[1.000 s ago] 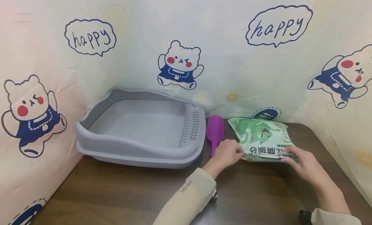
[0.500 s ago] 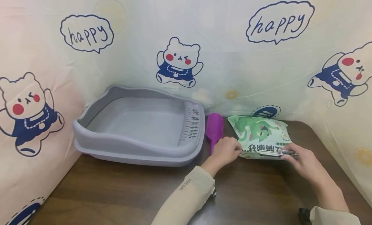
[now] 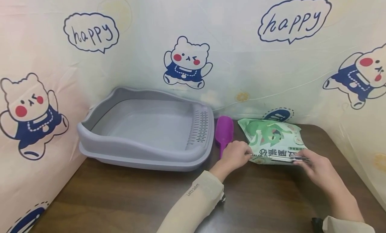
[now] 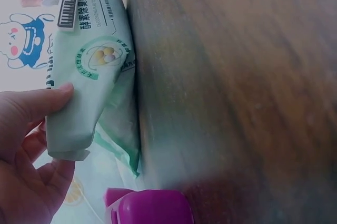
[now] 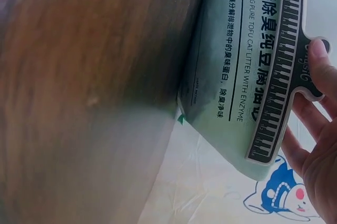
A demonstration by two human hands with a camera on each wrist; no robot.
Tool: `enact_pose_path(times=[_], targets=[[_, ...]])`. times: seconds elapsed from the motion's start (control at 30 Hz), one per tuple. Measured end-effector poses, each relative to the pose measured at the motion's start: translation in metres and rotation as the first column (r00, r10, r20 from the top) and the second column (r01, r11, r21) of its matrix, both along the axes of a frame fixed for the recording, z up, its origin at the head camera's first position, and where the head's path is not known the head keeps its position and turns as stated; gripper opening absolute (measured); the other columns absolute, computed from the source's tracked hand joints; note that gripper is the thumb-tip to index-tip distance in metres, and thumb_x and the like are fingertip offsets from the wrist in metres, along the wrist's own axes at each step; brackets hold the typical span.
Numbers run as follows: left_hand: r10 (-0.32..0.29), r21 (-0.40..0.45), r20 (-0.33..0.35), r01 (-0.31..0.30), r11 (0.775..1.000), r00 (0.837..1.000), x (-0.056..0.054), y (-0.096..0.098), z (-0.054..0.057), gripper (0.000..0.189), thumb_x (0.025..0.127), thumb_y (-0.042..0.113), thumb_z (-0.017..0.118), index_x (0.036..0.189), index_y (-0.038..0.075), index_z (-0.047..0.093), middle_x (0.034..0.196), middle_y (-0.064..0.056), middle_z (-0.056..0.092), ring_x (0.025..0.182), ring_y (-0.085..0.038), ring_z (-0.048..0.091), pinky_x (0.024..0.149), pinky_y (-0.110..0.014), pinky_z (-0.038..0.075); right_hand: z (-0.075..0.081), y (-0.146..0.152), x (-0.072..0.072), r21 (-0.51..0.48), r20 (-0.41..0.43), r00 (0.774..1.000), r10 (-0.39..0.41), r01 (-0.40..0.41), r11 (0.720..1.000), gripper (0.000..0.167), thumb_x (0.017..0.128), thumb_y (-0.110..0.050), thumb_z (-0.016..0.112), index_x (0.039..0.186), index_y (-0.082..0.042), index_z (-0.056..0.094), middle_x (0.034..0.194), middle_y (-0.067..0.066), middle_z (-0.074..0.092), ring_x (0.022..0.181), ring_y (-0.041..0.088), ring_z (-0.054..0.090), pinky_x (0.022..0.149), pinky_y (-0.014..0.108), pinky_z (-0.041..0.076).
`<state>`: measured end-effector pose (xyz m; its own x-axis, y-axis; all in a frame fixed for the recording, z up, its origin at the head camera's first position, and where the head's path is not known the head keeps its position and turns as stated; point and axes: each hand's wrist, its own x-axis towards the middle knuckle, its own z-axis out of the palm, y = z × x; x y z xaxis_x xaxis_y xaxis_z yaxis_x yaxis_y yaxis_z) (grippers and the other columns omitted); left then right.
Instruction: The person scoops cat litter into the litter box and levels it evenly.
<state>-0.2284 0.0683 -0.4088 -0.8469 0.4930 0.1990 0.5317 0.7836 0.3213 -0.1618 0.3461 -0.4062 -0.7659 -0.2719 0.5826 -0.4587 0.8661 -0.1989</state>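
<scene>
A printed cloth backdrop [image 3: 235,72] stands behind and at both sides of the work area; it bears cartoon bears and "happy" speech bubbles. The dark wood-grain desk [image 3: 256,199] carries all items. A grey litter box [image 3: 141,154] is positioned on the left part of the desk; its slotted panel is on the right side, facing the other items. The bag of tofu cat litter [image 3: 265,136] lies on the right part of the desk, near the backdrop, with its printed green cat facing up. The hands are at the near edge of the bag, one at each end. The left hand [image 3: 235,156] pinches the left corner of the bag, thumb on one face and fingers on the other. The right hand [image 3: 316,166] pinches the handle of the clip between thumb and fingers. A purple scoop [image 3: 224,131] lies between the litter box and the bag, bowl pointing away from the person; the left hand partly covers its handle. The piano-keyboard clip [image 5: 281,71] extends lengthwise along the near edge of the bag.
</scene>
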Motion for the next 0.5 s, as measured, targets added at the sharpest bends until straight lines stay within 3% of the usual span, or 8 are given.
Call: enact_pose_path(times=[0.5], targets=[[0.014,-0.001,0.029,-0.014,1.0,0.999,0.0013,0.0008,0.0025,0.013,0.088,0.031,0.075,0.098,0.037,0.08,0.098,0.019,0.075,0.089,-0.006,0.069,0.074,-0.023,0.051,-0.0035,0.0034,-0.003,-0.034,-0.026,1.0,0.003,-0.004,0.999,0.035,0.06,-0.001,0.087,0.083,-0.017,0.066,0.072,-0.003,0.067,0.064,-0.004,0.052,0.06,0.018,0.042]])
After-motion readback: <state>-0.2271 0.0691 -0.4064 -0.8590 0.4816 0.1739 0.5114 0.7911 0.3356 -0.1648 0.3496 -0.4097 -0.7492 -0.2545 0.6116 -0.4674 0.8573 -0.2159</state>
